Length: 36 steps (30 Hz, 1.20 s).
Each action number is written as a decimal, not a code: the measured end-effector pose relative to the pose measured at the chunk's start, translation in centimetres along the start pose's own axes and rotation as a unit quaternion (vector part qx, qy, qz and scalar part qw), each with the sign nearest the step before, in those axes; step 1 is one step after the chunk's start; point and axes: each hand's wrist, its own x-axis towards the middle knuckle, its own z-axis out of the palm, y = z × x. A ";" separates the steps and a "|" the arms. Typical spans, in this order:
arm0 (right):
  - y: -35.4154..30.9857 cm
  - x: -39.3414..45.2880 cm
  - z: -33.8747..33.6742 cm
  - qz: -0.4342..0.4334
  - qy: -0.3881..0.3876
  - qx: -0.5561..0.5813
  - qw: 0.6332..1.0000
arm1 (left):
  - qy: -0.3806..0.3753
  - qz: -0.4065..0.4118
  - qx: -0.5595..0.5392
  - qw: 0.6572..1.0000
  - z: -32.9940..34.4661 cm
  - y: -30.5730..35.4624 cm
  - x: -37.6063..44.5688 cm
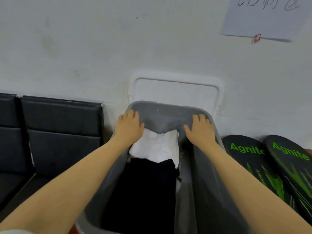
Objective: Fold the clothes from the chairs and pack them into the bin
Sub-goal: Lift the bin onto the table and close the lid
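A grey translucent bin [168,107] stands against the wall in front of me. A folded white garment [157,147] lies inside it at the far end, and a black garment [145,191] lies nearer to me, partly over the white one. My left hand [129,126] grips the bin's far left corner, fingers curled over the rim and thumb on the inner side. At the far right corner, my right hand [200,128] holds the rim the same way. Both forearms reach along the bin's sides.
A white bin lid [177,90] leans on the wall behind the bin. Black padded chairs [62,125] stand at the left with bare seats. Two black and green boards marked "Agnite" [253,159] lean at the right. A paper sheet [263,19] hangs on the wall.
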 end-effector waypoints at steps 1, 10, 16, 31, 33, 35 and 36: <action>-0.8 1.5 0.1 -0.024 0.008 0.017 1.000 | 0.001 0.014 -0.013 1.000 0.1 0.2 1.6; -2.8 18.7 -0.1 -0.087 -0.015 -0.006 0.996 | 0.009 0.130 -0.007 0.991 0.4 -1.9 18.4; -3.5 24.9 3.9 -0.063 -0.044 -0.062 0.995 | 0.009 0.148 0.010 0.989 4.0 -2.8 25.4; -3.1 25.2 6.4 -0.067 0.249 -0.026 0.966 | 0.311 0.257 -0.053 0.913 7.5 -1.4 29.5; -3.1 24.8 6.1 -0.079 0.274 -0.046 0.958 | 0.341 0.270 -0.046 0.899 7.4 -1.6 29.5; -3.1 24.5 5.6 -0.091 0.308 -0.064 0.945 | 0.378 0.276 -0.030 0.883 7.0 -1.9 29.5; -3.2 24.4 5.2 -0.091 0.323 -0.066 0.939 | 0.392 0.274 -0.027 0.878 6.6 -2.0 29.5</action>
